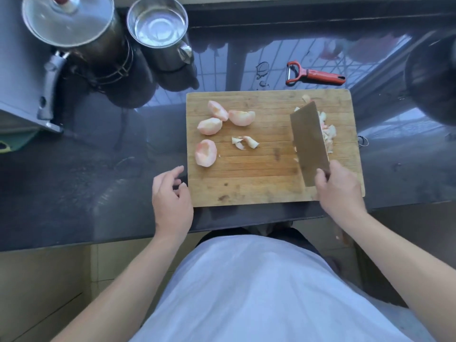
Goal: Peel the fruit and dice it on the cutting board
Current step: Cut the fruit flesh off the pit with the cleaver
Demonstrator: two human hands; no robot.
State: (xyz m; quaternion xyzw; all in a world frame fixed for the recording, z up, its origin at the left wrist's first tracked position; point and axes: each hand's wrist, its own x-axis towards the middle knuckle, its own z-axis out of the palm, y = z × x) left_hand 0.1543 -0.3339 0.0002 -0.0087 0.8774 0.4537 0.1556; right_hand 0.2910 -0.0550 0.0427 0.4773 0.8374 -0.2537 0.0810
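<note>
Stock as I see it from the head view:

1. Rectangular pale wooden cutting board, lying flat on the dark glossy stone counter, its near edge close to the counter's front edge.
2. Four large peeled pink-white fruit pieces on the board's left half: three clustered toward the far left, one cupped piece apart, nearer me.
3. Small cluster of thin cut fruit slivers, mid-board, just right of the large pieces.
4. Heap of diced pink-white fruit bits along the board's right side, partly hidden behind the blade.
5. Broad rectangular steel cleaver, tilted, its blade standing beside the diced heap; I cannot tell whether the edge touches the wood.
6. My right hand, fingers clenched around the cleaver's handle, over the board's near right corner.
7. My left hand, released, fingers loosely curved and holding nothing, just beside the board's near left edge above the counter.
8. Red-handled Y-shaped peeler, lying on the counter beyond the board's far right corner, apart from it.
9. Round steel pot with glass lid, far left of the counter.
10. Open cylindrical steel mug, just right of the pot.
</note>
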